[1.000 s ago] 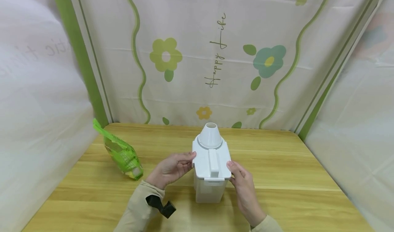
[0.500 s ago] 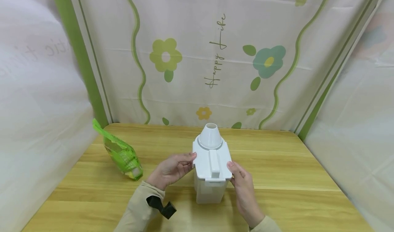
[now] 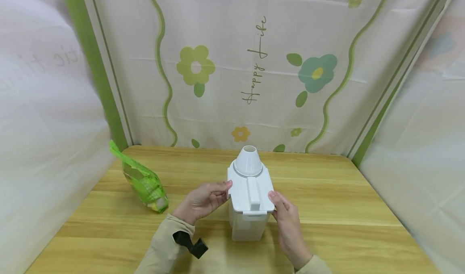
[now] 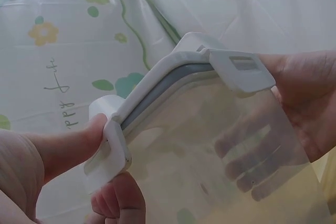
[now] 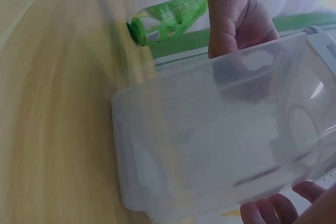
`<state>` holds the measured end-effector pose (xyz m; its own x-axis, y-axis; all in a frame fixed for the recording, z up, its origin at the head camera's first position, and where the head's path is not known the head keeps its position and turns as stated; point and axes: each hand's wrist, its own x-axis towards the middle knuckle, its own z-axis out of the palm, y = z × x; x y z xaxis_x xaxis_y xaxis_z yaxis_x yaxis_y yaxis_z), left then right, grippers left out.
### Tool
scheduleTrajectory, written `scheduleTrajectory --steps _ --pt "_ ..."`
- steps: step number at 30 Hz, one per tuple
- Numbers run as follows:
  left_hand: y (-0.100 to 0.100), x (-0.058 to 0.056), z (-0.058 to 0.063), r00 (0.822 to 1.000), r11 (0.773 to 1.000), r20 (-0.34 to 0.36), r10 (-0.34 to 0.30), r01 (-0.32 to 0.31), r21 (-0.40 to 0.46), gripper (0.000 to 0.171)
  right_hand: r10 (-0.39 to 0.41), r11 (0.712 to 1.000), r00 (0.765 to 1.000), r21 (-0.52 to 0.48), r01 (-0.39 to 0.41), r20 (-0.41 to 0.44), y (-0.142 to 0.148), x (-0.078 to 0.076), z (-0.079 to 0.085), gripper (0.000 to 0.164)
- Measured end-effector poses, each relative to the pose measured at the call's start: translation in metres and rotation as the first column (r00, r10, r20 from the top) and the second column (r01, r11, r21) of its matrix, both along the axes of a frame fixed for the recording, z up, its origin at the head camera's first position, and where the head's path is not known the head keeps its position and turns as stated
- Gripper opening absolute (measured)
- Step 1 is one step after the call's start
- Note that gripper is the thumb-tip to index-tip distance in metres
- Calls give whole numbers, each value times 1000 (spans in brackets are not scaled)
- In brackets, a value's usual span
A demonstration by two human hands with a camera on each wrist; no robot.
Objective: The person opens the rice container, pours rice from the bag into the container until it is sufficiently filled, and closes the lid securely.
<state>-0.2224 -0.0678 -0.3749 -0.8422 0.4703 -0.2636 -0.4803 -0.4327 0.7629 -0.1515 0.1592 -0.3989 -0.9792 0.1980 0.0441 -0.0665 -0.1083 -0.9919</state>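
Note:
A clear plastic storage container stands upright on the wooden table, its white lid on top. The lid carries a raised handle bar and a white cone-shaped spout. My left hand pinches the latch at the lid's left side, thumb above and fingertips below. At the right side my right hand grips the lid's edge, its thumb on top and its fingers along the wall. Through the wall, the left wrist view shows those fingers. Another latch angles outward from the lid's rim.
A crumpled green plastic bag lies on the table to the left. Floral fabric hangs behind, with white fabric on both sides. A black strap hangs from my left sleeve.
Both hands keep the same hold. The container has shifted very slightly toward me and to the right; the green bag stays where it was.

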Motion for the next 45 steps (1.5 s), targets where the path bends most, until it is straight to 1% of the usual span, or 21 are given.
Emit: scheduleTrajectory --steps 5,10,13,17,19,26,31,33,35,37,38,41,42,43,44,45 --pt "1 -1 -1 1000 1000 5 -1 1 -1 16 -5 1000 1000 2 5 -3 -1 1 1 48" --pt "1 -2 -2 1000 1000 10 -1 1 7 14 -20 1000 1000 5 20 -14 -1 2 1 42" --pt "3 -1 -2 1000 1000 -11 8 -8 1 15 -23 1000 999 13 23 -26 -1 2 0 37" --pt "5 -1 0 996 998 -80 38 -42 -43 21 -32 999 999 19 33 -34 -2 2 1 34" --pt "6 -1 0 994 997 -96 52 -57 -58 25 -36 999 999 18 36 -33 -2 2 2 33" --pt "6 0 -1 996 998 -74 44 -47 -39 27 -34 999 999 9 35 -36 -3 3 1 34" --pt "6 0 -1 996 999 -76 47 -49 -25 29 -43 999 999 -9 42 -32 -3 3 1 33" --pt "6 1 -1 994 998 -98 50 -54 -37 26 -44 999 999 -23 43 -24 -2 3 1 33" --pt "7 2 0 989 995 -139 57 -68 -76 20 -46 998 999 -32 46 -16 0 4 1 33" --pt "8 4 2 978 986 -196 69 -97 -135 17 -43 998 999 -37 42 -8 2 4 2 35" --pt "8 6 3 970 979 -230 74 -115 -170 19 -37 999 999 -34 37 -5 3 4 2 36" --pt "9 11 6 942 942 -319 107 -199 -271 32 -19 1000 1000 -24 19 8 5 3 3 39" --pt "9 13 7 928 923 -353 120 -235 -304 39 -14 1000 1000 -21 14 16 5 2 3 40" --pt "9 15 7 908 894 -398 129 -280 -349 47 -8 1000 1000 -18 8 20 6 1 4 41" --pt "9 17 7 883 862 -447 143 -333 -381 53 -3 1000 1000 -15 3 25 6 1 4 41" --pt "9 19 7 848 825 -506 155 -393 -407 57 -1 1000 1000 -16 1 30 6 0 4 42"
